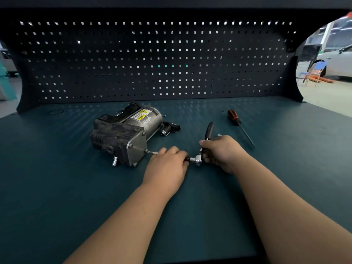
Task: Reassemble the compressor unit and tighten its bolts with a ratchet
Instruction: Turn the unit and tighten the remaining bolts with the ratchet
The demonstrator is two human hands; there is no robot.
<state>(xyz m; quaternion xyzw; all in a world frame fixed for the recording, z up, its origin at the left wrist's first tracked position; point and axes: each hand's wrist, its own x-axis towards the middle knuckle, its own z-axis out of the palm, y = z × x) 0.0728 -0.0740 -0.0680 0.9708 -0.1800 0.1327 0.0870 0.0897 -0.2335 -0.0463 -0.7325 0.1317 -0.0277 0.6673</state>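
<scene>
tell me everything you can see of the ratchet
The ratchet has a shiny chrome head and a black handle. The handle points up and away from the person, with the head low over the table. The right hand grips the handle just above the head, hiding its middle. From the head a dark bar runs left toward the compressor and into the left hand, which wraps it.
</scene>
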